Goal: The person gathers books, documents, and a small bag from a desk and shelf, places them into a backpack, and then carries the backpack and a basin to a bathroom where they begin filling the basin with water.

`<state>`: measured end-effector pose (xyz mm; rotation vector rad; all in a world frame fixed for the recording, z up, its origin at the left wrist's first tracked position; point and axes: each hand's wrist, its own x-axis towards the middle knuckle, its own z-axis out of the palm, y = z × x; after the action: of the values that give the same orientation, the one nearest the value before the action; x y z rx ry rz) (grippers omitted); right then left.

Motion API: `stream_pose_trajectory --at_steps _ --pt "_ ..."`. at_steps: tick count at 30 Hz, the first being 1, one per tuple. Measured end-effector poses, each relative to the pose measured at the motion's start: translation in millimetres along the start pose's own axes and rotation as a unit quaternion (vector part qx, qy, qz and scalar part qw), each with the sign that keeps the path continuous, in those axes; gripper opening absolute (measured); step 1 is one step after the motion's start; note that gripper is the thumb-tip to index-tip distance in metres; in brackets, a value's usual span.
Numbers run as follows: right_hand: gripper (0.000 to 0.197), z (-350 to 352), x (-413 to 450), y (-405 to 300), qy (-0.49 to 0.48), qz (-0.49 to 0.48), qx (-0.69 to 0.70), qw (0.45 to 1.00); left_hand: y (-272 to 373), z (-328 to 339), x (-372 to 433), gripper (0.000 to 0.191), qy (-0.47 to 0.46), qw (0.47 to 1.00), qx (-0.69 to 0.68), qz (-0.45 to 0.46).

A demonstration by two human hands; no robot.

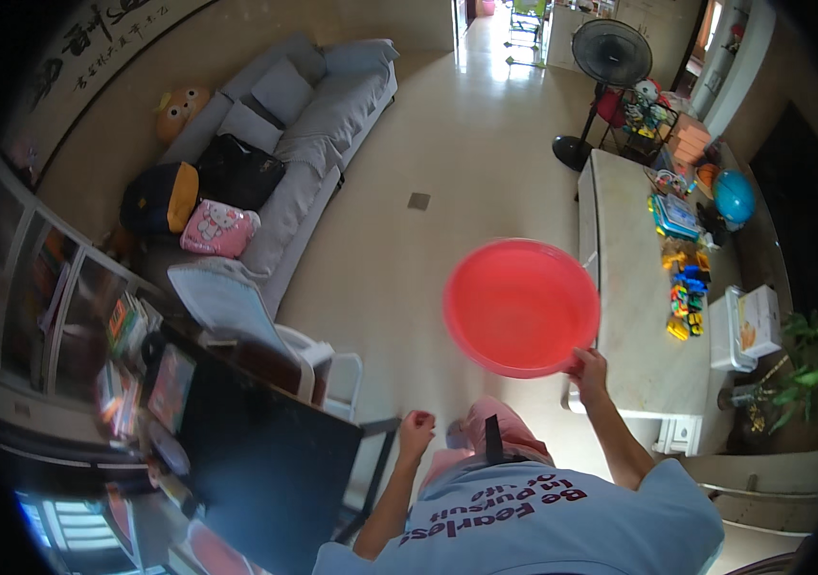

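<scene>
A round red plastic basin [524,309] is held out over the tiled floor, and its inside looks empty. My right hand [587,372] grips its rim at the lower right, beside the corner of a long stone-topped cabinet [639,302]. Near the corner of a black table [258,445], my left hand [417,425] hangs with its fingers curled and nothing visible in it. Toy vehicles [688,295] stand in a row on the cabinet top.
Along the left runs a grey sofa [308,172] with bags and cushions. A white chair [229,305] is at the table. Beyond the cabinet stands a black pedestal fan [611,54]. A blue ball [734,195], a white box [759,321] and a potted plant [808,359] are at the right.
</scene>
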<state>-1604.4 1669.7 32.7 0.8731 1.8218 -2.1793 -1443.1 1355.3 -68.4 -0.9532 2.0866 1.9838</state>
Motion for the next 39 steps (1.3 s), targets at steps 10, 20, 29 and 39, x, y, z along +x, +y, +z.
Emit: stream_pose_trajectory --at_steps 10,20,29,39 --pt "0.014 168.4 282.3 -95.3 0.075 -0.055 0.022 0.995 268.3 -32.1 397.4 0.009 0.122 0.978 -0.14 0.091" --pt "0.012 414.5 549.7 -255.9 0.056 -0.004 0.15 0.987 142.3 -172.6 541.3 0.01 0.339 0.873 -0.174 -0.304" --pt "0.014 558.5 787.9 -400.9 0.158 -0.033 0.175 0.971 367.4 -150.3 964.0 0.044 0.249 0.909 -0.269 -0.197" --pt "0.014 656.3 1066.4 -543.7 0.265 -0.07 0.115 0.955 896.7 177.5 1425.0 0.018 0.001 0.985 0.04 0.168"
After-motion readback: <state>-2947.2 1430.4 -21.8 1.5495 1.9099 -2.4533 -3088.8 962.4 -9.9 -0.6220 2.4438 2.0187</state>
